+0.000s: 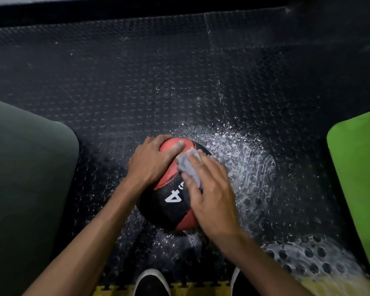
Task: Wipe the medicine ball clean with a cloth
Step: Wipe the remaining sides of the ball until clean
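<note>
- My left hand (pixel 152 161) is lying with its fingers spread and curved over the upper left of the medicine ball (pixel 169 208), the fingertips reaching over the red panel at the top; I am gripping nothing else with it.
- My right hand (pixel 209 195) is pressing the cloth (pixel 189 165) against the ball's upper right side with flat, nearly straight fingers; the grey cloth is showing from under the fingertips, bunched toward the left hand's thumb.
- I am seeing the ball sitting at the centre of the frame, on the floor mat (pixel 179 82), between and under both hands, its black panel with a white "4" facing up.
- The black studded mat is carrying white splashes (pixel 250 167) to the right of the ball and toward the lower right of the frame.
- A dark green pad (pixel 26 178) is lying at the left edge, a bright green pad (pixel 359 167) at the right edge.
- Two shoe tips (pixel 152 283) are showing at the bottom centre.
</note>
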